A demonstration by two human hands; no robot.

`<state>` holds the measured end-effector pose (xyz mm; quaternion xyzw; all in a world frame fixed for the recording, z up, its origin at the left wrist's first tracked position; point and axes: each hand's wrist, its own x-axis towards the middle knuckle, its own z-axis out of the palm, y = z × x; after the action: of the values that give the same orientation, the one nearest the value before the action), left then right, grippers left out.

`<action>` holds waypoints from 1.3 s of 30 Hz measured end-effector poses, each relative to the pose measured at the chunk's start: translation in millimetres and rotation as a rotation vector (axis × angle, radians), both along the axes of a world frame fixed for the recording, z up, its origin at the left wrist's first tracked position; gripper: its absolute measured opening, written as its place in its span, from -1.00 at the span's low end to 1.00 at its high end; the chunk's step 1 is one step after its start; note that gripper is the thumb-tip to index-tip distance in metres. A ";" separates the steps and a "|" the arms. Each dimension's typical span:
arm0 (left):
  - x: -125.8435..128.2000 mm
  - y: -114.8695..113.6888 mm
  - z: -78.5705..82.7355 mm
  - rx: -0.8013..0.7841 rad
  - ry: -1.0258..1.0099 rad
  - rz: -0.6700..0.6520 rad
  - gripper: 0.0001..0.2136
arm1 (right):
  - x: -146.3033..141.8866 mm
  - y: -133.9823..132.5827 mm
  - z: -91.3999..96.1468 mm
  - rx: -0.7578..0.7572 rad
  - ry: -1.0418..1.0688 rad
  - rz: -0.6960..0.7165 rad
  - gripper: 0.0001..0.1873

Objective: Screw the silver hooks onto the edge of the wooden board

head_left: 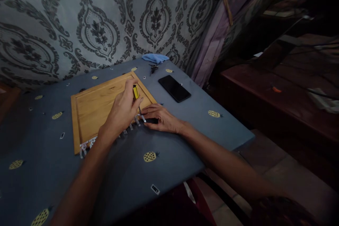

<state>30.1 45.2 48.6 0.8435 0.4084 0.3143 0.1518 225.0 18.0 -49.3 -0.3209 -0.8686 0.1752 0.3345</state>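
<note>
My left hand [122,107] is closed around the yellow handle of a screwdriver [136,92], which tilts with its shaft pointing down to the near right corner of a framed wooden board [99,104]. At that corner, my right hand [164,118] pinches a metal hook [143,118] between thumb and fingers, with its fingertips over the board's edge. Several small metal hooks [84,148] line the near edge of the board, and my left wrist hides part of that row. The screwdriver's tip is too small to make out against the metal.
The board lies on a table with a blue-grey pineapple-print cover [174,162]. A black phone [174,88] lies to the right of the board. Behind it are a bunch of keys [153,68] and a blue cloth [155,58] by the patterned wall. A purple curtain [212,49] hangs beyond the right edge.
</note>
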 end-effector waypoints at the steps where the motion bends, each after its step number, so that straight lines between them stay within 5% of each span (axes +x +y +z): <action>1: 0.3 -0.4 -0.2 -0.015 -0.009 0.006 -0.62 | 0.0 0.2 -0.5 0.004 0.001 -0.004 -0.71; 39: -1.8 0.3 -1.9 0.013 -0.045 -0.083 -0.63 | 0.5 -1.6 -0.5 -0.005 0.008 -0.009 -0.71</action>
<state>28.2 45.5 46.7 0.8534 0.3675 0.3291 0.1683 225.5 16.4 -49.8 -0.3250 -0.8653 0.1774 0.3378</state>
